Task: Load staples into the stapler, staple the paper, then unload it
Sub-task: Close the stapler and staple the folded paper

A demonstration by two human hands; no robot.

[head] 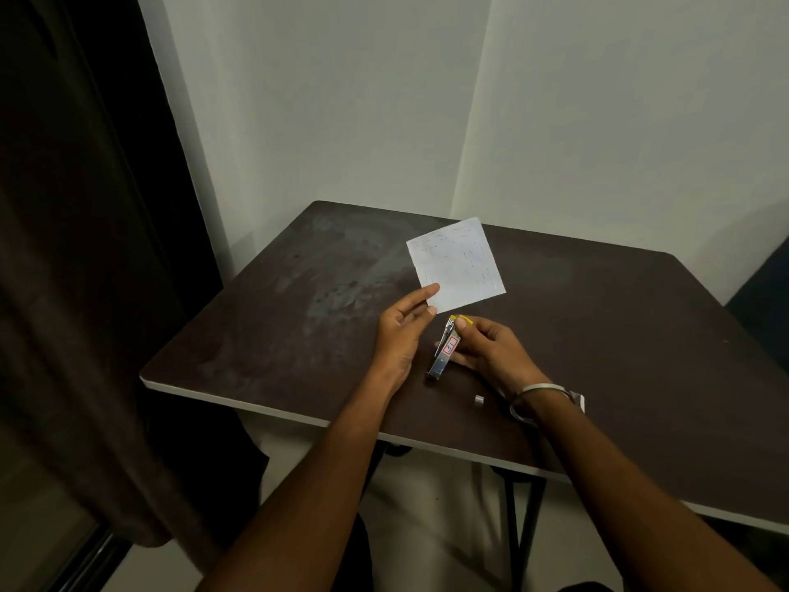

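A small white square of paper (457,263) with several staple marks is pinched at its near corner by my left hand (403,331), lifted above the dark table (256,326). My right hand (486,346) grips a small metal stapler (444,352) with a red-and-white label and a yellow tip, thumb on top. The stapler's nose points toward the paper's lower corner, a small gap between them. Its rear end rests near the tabletop. A small silver strip of staples (479,400) lies on the table beside my right wrist.
A metal bangle (539,399) circles my right wrist, with a small pale packet (577,399) partly hidden behind it. White walls meet in a corner behind the table. A dark curtain (77,249) hangs at the left. The table's near edge runs diagonally under my forearms.
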